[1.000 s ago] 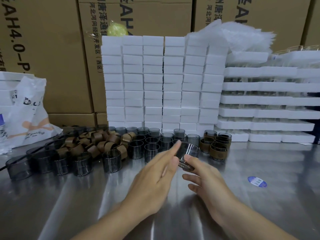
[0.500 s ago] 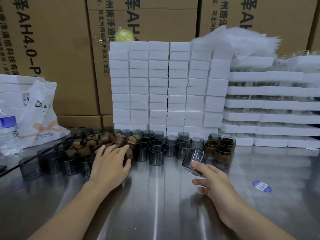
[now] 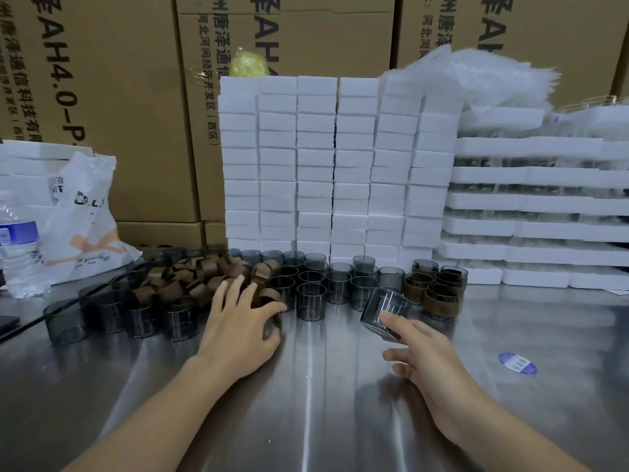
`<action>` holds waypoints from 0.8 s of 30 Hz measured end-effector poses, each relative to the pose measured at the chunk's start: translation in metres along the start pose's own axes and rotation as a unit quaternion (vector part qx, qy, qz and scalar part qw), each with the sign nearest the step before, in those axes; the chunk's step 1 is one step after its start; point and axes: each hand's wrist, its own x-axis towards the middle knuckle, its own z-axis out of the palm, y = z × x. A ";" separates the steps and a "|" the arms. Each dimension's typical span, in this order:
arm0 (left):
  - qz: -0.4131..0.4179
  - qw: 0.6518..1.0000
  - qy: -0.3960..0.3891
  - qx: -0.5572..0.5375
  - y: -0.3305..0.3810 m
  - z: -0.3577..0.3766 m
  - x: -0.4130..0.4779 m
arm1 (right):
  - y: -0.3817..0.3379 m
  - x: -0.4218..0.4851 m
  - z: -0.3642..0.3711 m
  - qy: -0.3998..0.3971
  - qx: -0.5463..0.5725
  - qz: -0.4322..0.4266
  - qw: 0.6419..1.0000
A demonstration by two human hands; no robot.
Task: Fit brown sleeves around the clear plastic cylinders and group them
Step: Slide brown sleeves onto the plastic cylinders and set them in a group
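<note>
- The right hand (image 3: 425,356) is holding a smoky, thin-walled clear cylinder (image 3: 386,310) tilted just above the counter (image 3: 323,420). The forefinger is lying on its wall, the thumb is hidden, and the remaining fingers are hanging spread below.
- The left hand (image 3: 238,325) is resting on the near edge of the heap of brown sleeves (image 3: 177,284), matte curled bands. Three fingers are lying spread over the heap, while forefinger and thumb are curling round one brown sleeve (image 3: 269,299) at its right end.
- Brushed, reflective steel is showing between the two forearms and toward the near edge.
- Bare cylinders (image 3: 311,301) are standing upright in close rows between the hands and the wall of white foam blocks (image 3: 333,165).
- Sleeved cylinders (image 3: 439,294) are standing grouped just right of the held one.
- Foam trays (image 3: 527,199), cardboard boxes (image 3: 102,97), a plastic bag (image 3: 85,216) and a water bottle (image 3: 17,240) are closing off the rear and left; a blue sticker (image 3: 517,362) is lying flat at right.
</note>
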 end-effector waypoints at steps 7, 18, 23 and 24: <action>0.047 0.998 0.035 -0.005 0.001 -0.003 0.004 | 0.001 0.001 0.001 0.002 -0.002 -0.002 1.000; 0.003 0.992 0.083 -0.095 0.018 -0.010 0.001 | -0.004 -0.001 0.002 0.015 0.062 -0.001 0.998; -0.200 0.781 -0.048 -0.589 0.049 -0.032 0.009 | -0.005 0.000 -0.001 0.036 0.077 -0.003 0.996; -0.226 0.728 -0.073 -0.644 0.055 -0.036 0.008 | -0.005 0.000 -0.001 0.045 0.074 -0.008 0.996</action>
